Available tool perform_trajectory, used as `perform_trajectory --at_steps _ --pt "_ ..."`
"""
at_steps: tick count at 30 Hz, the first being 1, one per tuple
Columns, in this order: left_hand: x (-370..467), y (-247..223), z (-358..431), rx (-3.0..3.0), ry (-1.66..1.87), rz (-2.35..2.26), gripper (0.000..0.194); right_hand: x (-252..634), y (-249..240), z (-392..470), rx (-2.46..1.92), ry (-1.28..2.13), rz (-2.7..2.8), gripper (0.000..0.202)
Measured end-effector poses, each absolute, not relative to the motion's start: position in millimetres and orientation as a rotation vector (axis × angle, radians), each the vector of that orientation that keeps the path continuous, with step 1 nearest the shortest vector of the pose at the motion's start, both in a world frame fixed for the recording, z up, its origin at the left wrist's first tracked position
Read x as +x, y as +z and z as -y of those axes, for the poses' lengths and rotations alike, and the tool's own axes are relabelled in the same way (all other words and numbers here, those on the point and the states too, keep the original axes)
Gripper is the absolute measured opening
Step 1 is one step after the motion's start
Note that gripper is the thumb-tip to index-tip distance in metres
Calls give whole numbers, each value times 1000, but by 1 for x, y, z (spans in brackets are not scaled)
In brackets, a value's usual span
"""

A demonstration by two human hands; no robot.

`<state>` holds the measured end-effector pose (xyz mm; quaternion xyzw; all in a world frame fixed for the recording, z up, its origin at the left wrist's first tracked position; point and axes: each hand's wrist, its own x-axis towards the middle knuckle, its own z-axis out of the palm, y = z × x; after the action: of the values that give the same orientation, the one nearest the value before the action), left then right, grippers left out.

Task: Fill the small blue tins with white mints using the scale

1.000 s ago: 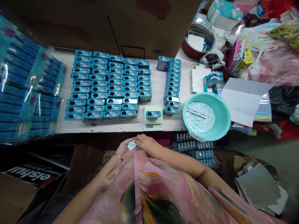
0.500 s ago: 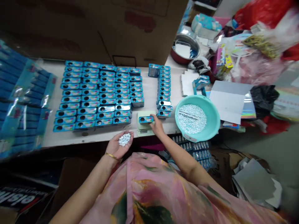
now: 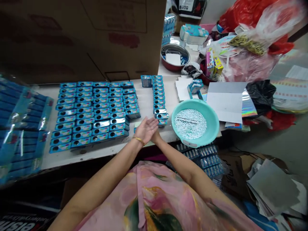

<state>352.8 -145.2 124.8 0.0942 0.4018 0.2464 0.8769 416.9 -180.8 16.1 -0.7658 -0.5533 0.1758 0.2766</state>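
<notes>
My left hand [image 3: 145,130], with a gold bangle at the wrist, is stretched out over the pale green scale [image 3: 137,124], fingers extended and no white pellets showing on it. My right hand [image 3: 156,137] is close against it, its fingers hidden behind the left one. Only the end of a blue tin [image 3: 135,130] shows beside my left hand. Rows of blue tins [image 3: 84,109] cover the table's left part, and a narrow column of tins [image 3: 158,93] stands beyond my hands. White pellets [image 3: 190,123] and a dark strip lie inside the turquoise basin [image 3: 215,128] to the right.
A large cardboard box [image 3: 84,38] stands behind the tins. Wrapped blue packs [image 3: 21,118] are at the far left. At the back right are a red metal bowl [image 3: 173,66], plastic bags [image 3: 257,41] and cartons. Grey-white card sheets [image 3: 225,102] lie right of the basin.
My left hand has moved right and forward to the scale, and the pellets in its palm are no longer seen. The right hand is now largely covered. The view has shifted.
</notes>
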Motion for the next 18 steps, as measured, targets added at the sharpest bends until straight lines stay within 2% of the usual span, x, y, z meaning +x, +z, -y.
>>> perform_trajectory --at_steps 2,5,7,14,18 --pt "308 111 138 171 605 -860 33 415 12 187 -1966 562 1524 25" --pt "248 89 139 82 736 -990 30 416 11 191 -1856 702 1504 35" --pt "225 75 145 12 773 -1056 28 417 20 191 -1814 687 1516 34" --pt "235 51 146 -129 751 -953 30 390 87 192 -1520 59 2237 33" --pt "248 55 135 -183 695 -903 33 373 103 193 -1342 -182 2495 30"
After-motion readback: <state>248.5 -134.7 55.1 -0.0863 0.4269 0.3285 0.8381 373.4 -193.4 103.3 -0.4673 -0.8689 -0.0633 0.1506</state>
